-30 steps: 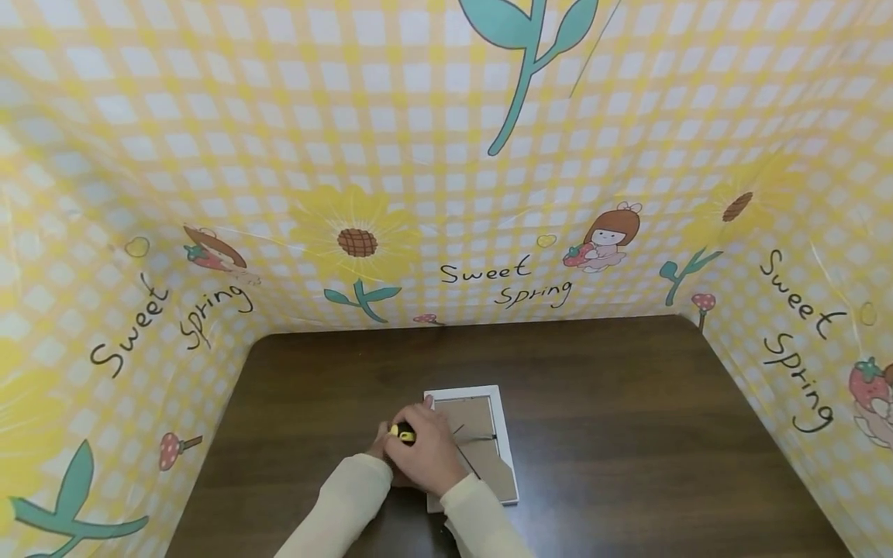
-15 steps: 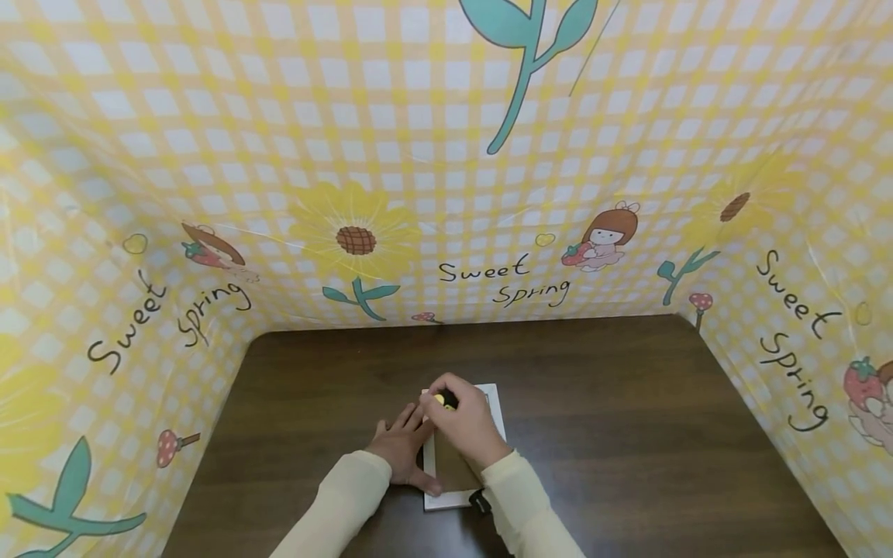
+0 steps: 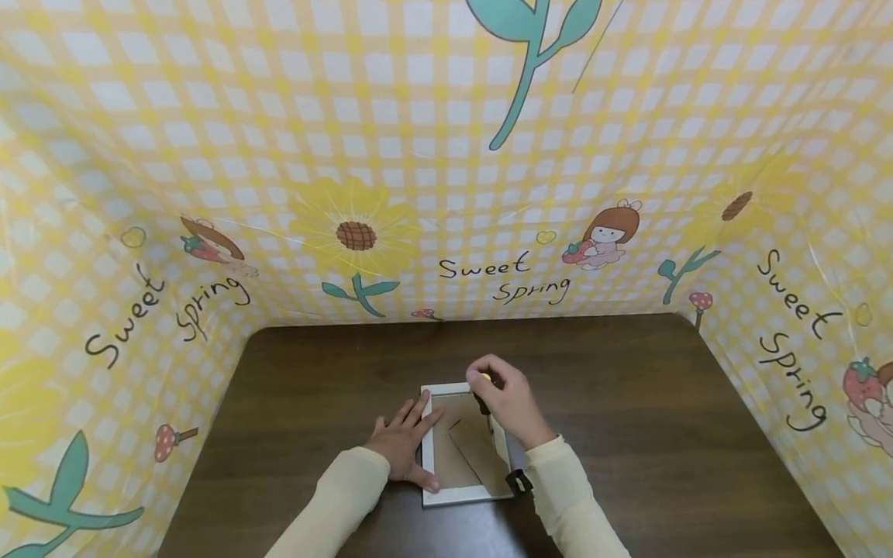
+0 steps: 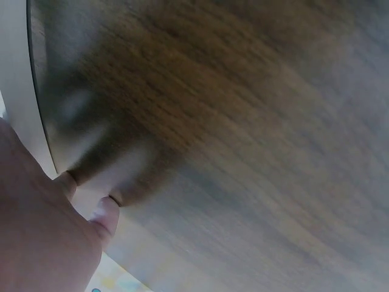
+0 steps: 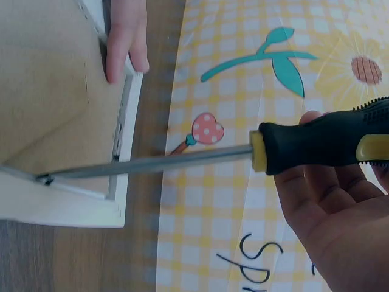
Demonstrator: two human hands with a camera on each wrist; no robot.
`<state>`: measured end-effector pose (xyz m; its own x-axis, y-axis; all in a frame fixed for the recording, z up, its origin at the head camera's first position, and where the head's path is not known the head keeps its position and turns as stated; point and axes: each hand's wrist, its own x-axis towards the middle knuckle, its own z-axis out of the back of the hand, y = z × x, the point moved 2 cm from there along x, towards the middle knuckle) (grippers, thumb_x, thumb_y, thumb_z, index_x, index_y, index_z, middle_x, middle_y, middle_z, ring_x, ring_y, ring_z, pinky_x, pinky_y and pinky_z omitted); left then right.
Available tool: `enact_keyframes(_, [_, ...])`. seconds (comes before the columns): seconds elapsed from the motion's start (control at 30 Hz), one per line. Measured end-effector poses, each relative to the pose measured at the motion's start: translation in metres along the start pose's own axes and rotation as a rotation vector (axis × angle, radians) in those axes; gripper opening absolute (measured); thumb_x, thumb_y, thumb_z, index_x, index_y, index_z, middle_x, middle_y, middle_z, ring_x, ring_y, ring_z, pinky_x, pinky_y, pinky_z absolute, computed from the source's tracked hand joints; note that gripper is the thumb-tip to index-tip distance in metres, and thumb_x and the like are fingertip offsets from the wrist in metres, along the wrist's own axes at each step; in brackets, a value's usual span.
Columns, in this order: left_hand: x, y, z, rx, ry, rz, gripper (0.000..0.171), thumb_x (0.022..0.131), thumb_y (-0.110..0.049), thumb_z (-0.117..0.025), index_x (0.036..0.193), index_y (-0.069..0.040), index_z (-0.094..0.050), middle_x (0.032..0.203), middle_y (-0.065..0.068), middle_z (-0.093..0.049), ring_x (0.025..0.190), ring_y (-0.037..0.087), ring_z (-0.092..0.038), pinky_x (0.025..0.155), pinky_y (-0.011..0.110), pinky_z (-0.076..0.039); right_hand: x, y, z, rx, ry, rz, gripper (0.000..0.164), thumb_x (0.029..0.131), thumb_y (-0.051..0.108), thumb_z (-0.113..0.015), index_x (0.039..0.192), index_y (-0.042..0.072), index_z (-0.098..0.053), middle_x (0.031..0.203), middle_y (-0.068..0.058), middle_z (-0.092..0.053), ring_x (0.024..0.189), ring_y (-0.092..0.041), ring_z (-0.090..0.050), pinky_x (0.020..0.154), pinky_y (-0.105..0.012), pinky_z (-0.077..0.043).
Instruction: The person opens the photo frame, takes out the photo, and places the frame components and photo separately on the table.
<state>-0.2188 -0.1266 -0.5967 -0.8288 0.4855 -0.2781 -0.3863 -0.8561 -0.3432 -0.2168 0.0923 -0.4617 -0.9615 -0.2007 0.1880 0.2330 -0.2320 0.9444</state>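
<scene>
Shifted rightward since earlier: my right hand (image 3: 512,399), fingers gripping screwdriver (image 5: 259,152), tip at right inner edge of white picture frame (image 3: 460,496) on table (image 3: 628,434); my left hand (image 3: 401,446) spreads fingers wide across left edge.

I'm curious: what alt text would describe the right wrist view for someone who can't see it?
The right hand holds a black-and-yellow screwdriver, its metal shaft reaching across a white frame with a brown backing panel. The left hand touches the frame. A yellow-checked sheet shows beyond the wooden table.
</scene>
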Motion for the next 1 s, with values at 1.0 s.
enact_keyframes(1.0, [0.001,-0.007,0.009,0.021,0.030,0.020,0.127,0.062,-0.075,-0.079,0.163,-0.026,-0.019,0.169,0.009,0.003,0.151,0.038,-0.011,0.103,0.075,-0.022,0.015,-0.022,-0.010,-0.005,0.167,0.075,0.028,0.107,0.029,-0.051,0.088,0.013,-0.063,0.074,-0.010,-0.061,0.063,-0.021,-0.057,0.059,-0.032,-0.046])
